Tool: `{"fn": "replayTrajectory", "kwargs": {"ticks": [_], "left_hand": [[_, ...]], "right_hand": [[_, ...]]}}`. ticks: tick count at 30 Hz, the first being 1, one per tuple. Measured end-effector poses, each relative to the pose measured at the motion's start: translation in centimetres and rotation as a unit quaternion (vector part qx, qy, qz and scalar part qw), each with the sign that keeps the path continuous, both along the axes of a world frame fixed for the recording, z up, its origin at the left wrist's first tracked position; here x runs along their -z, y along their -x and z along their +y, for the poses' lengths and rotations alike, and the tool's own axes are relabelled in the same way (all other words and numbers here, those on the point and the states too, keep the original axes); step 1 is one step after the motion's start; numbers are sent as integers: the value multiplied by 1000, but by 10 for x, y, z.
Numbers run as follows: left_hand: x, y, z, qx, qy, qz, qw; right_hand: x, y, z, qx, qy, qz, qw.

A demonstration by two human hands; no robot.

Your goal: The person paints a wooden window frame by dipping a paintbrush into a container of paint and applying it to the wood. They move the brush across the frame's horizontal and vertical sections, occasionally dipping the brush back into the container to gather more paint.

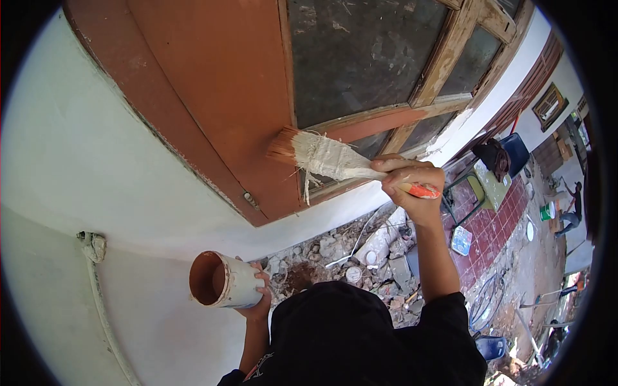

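Observation:
My right hand (413, 183) is closed around the handle of a wide paintbrush (335, 161), crusted with pale dried paint. Reddish-brown paint colours its bristle tips, which meet the lower part of a brown wooden panel (225, 83) beside the window glass. Lower down, my left hand (259, 293) grips a whitish paint cup (241, 283) from its side and base. The cup is tipped with its mouth to the left, and its inside is stained brown. A small metal latch (250, 200) sits near the panel's bottom corner.
A window frame (444, 58) of partly bare wood holds dark panes. White wall (161, 219) surrounds it, with a pipe (96, 289) at left. Rubble (335, 248) lies along the wall's foot. To the right are a chair (515, 154), red tiles (483, 238), buckets and another person (571, 212).

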State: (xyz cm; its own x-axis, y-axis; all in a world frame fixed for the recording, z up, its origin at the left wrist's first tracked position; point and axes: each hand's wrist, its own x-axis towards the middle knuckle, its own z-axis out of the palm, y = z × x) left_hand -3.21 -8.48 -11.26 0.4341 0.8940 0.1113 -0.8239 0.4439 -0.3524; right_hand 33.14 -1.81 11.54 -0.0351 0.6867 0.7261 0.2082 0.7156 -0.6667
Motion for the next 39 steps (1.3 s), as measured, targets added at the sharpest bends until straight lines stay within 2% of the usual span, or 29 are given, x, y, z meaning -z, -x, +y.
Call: {"fn": "replayTrajectory", "kwargs": {"ticks": [8,11,20,39], "left_hand": [[3,-4,3,8,5,5,1000],[0,-9,6,9,2,7,1000],[4,-14,7,18,1,12,1000],[10,-24,8,20,0,-8,1000]], "right_hand": [[14,2,4,10,38,-2,999],[16,2,5,20,18,-12,1000],[-3,9,-7,54,-7,-86,995],[-25,-5,-5,41,30,-125,991]]}}
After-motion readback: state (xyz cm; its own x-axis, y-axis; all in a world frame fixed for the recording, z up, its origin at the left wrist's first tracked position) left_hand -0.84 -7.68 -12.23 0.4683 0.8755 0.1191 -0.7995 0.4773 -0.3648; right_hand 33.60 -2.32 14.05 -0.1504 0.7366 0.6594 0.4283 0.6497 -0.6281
